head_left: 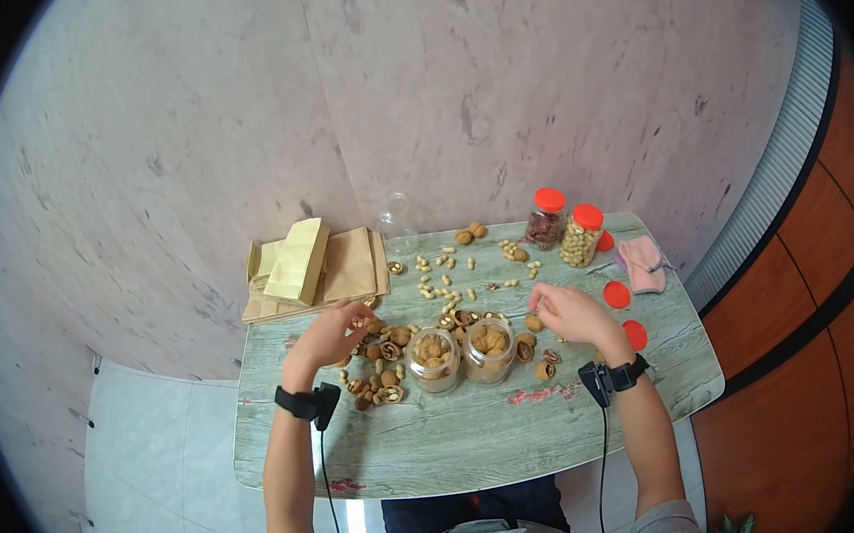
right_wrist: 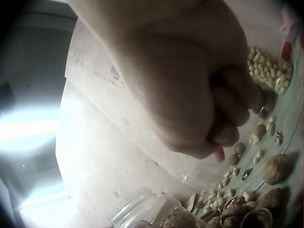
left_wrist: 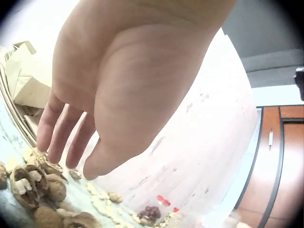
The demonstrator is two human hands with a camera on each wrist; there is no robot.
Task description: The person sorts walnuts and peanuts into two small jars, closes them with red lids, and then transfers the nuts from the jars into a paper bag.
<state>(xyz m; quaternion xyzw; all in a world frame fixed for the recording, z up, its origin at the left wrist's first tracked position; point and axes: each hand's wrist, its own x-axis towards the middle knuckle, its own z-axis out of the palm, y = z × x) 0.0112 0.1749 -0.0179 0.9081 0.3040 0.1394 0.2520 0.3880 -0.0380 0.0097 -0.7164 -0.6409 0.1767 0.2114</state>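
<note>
My left hand (head_left: pixel 331 337) reaches down at the left pile of walnuts (head_left: pixel 389 381), some whole and some cracked. Its fingers (left_wrist: pixel 57 135) are extended and apart, with the tips right above cracked walnuts (left_wrist: pixel 28 185). My right hand (head_left: pixel 574 314) is over the right part of the table, its fingers (right_wrist: pixel 232 104) curled in toward the palm; nothing shows in them. Just below it lies a whole walnut (head_left: pixel 534 324). Between the hands stand two open clear jars, the left jar (head_left: pixel 432 378) and the right jar (head_left: pixel 487 368), both with walnuts inside.
Loose peanuts (head_left: pixel 446 280) lie across the table's middle. Brown paper bags (head_left: pixel 353 261) stack at the back left, near a clear empty jar (head_left: pixel 397 227). Red-lidded jars of dark red contents (head_left: pixel 546 225) and peanuts (head_left: pixel 580 246) stand back right, by red lids (head_left: pixel 617 295) and a pink cloth (head_left: pixel 642 265).
</note>
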